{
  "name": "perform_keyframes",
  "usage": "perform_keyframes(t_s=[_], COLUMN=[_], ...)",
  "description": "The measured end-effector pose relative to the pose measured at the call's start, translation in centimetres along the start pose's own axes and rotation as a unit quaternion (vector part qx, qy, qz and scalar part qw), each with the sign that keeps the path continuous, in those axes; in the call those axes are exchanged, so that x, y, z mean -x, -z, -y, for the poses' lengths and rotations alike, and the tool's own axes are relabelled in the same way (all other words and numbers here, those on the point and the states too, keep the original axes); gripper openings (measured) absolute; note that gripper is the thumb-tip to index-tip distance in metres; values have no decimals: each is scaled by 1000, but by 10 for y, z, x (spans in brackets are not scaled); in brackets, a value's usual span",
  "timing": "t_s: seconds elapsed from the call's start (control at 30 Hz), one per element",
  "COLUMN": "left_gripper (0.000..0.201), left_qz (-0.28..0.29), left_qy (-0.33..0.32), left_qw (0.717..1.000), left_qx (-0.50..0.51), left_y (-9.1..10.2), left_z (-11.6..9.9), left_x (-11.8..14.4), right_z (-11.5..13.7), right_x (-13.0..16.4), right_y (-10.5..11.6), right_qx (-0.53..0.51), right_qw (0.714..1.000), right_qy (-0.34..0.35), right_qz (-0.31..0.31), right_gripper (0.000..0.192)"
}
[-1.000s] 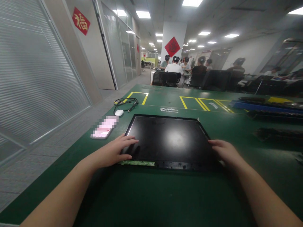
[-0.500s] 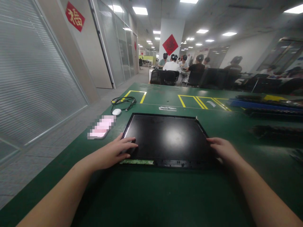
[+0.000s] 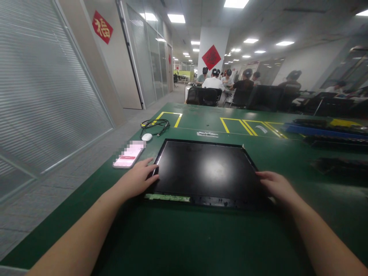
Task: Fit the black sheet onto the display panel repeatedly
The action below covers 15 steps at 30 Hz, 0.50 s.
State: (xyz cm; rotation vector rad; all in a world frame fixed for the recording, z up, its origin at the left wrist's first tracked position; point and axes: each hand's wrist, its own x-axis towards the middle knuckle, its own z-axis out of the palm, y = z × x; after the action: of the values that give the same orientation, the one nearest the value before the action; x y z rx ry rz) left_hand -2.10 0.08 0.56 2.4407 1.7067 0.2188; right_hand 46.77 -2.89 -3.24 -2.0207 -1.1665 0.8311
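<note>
Bare monitor panel (image 3: 205, 170) flat on green desk (image 3: 184, 237), dead centre. Left hand (image 3: 137, 179) gripping edge at 9 o'clock; right hand (image 3: 276, 186) open, resting on edge at 3 o'clock. Phone (image 3: 128, 156) at 10 o'clock.

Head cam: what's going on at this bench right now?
A person has both bare hands on a black display panel lying flat, screen up, on the green bench mat. The left hand holds its near-left edge; the right hand rests at its near-right edge. A strip of green circuit board shows along the panel's near edge. A phone, a white mouse and a coiled black cable lie to the left. Other people sit at tables in the background.
</note>
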Motion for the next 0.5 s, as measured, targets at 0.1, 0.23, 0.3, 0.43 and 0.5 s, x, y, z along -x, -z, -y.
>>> perform_keyframes(t_s=[0.1,0.23,0.3,0.43,0.5], left_gripper=[49,46,44,48,48], left_qz=[3,-9,-17,-14,-12], left_qy=[18,23,17,21,23], left_qw=[999,999,1000,1000,1000], left_qx=[-44,-27,-4,11,15], left_y=[1,-1,-2,-4,-5], left_z=[0,-4,-6,-6,-4], left_x=[-2,-3,-4,-7,-8], right_z=[-4,-3,-1,7,11], right_x=[-3,-3,-2,2,4], right_y=[0,1,1,1,1], right_qx=[6,15,23,40,47], right_qw=[1000,1000,1000,999,998], right_qy=[9,12,17,24,21], right_qz=[7,3,-5,-25,-27], right_gripper=[47,47,46,42,41])
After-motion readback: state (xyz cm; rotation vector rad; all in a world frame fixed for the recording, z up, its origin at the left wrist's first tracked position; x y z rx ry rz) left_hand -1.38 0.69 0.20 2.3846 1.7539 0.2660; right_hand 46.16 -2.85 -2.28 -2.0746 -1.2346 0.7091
